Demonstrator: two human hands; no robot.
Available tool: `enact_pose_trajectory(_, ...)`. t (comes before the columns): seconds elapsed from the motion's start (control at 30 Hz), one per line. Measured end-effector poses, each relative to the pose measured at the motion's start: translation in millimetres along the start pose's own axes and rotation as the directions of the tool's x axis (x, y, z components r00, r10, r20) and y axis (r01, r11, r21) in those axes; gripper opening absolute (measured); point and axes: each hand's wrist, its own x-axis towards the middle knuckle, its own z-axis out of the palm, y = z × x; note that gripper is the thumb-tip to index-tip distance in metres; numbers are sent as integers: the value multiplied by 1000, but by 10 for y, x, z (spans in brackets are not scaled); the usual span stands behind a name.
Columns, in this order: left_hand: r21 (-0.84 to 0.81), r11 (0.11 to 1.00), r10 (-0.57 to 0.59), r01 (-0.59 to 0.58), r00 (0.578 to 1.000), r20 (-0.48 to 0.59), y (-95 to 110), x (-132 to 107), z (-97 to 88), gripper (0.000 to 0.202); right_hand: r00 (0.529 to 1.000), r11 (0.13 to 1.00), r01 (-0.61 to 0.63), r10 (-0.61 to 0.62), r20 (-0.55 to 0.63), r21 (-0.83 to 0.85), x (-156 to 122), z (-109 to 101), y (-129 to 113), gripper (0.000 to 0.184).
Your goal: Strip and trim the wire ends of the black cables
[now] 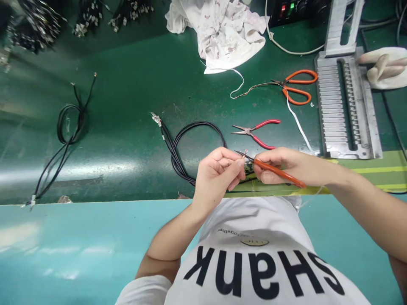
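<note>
My left hand (218,173) is closed, pinching the end of a black cable, where small reddish wire strands (244,153) show at the fingertips. My right hand (275,163) is wrapped round an orange-handled tool with a thin dark pointed tip (280,172). That tip touches or lies very near the wire end; the exact contact is too small to tell. Left of my hands lies the coiled black cable (200,123), with metal connectors (156,118) at its far end. Just beyond my hands, red-handled pliers (252,130) lie with their jaws apart.
Orange-handled scissors (295,87) lie by a white string (297,118). A metal fixture (343,101) and a white glove (386,67) are at right. A crumpled white cloth (222,29) lies at the back. Another black cable (68,123) and cable bundles (34,25) are at left.
</note>
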Motion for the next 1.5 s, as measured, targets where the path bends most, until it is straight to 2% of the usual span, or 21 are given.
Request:
enact_pose_trajectory(0.23,4,1000,-23,23,1000,-20,-3,-3,5,20,997,992,-15,5,-79,-127,4,22,6,44)
enact_pose_trajectory(0.47,10,1000,-18,18,999,-41,7,-7,-4,17,978,952,-87,25,-209,-294,-13,76,-9,43)
enact_pose_trajectory(0.57,1,1000,-4,5,998,-67,26,2,-20,18,974,941,-107,34,-224,-320,-37,64,40,44)
enact_pose_trajectory(0.77,-68,998,10,-13,999,-50,37,23,-53,15,985,967,-81,40,-169,-240,-87,30,134,45)
enact_pose_trajectory(1.13,-84,996,-16,14,1000,-27,17,39,-35,16,991,992,-19,2,-133,-127,50,-4,34,43)
enact_pose_trajectory(1.5,-112,992,-65,63,998,-7,23,48,-24,19,1000,998,-18,17,14,59,115,-60,34,37)
